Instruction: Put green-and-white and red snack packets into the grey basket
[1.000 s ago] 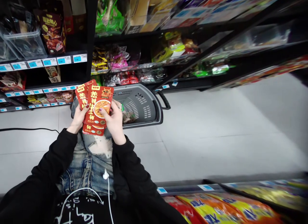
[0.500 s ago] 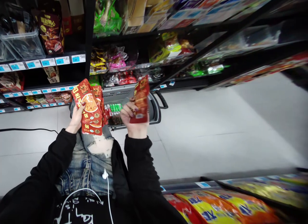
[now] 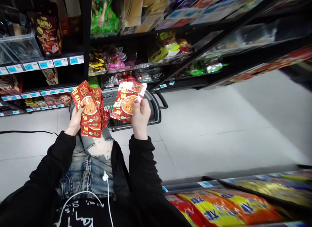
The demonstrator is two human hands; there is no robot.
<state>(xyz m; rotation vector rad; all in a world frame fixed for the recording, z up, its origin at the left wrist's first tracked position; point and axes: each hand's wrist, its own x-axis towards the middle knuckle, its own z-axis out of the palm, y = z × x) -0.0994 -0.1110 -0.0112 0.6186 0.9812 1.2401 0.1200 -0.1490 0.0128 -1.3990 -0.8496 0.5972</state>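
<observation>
My left hand (image 3: 76,120) grips a fanned stack of red snack packets (image 3: 89,110) above my knee. One more red packet (image 3: 128,101) of the same kind is pinched in my right hand (image 3: 140,118), face up and tilted, over the grey shopping basket (image 3: 153,106) on the floor. The two hands are apart, with the basket's contents showing between them. Green and red packs lie inside the basket, partly hidden by the packets I hold.
Black shelves (image 3: 80,62) with snack bags and blue price tags run along the left and back. Another shelf with yellow and orange bags (image 3: 219,207) sits at the lower right. A black cable (image 3: 26,132) lies on the grey tiled floor (image 3: 219,129).
My right hand pulled one red packet off the stack in my left hand, carried it to the right over the basket and turned it face up. The left hand's stack tilted slightly left.
</observation>
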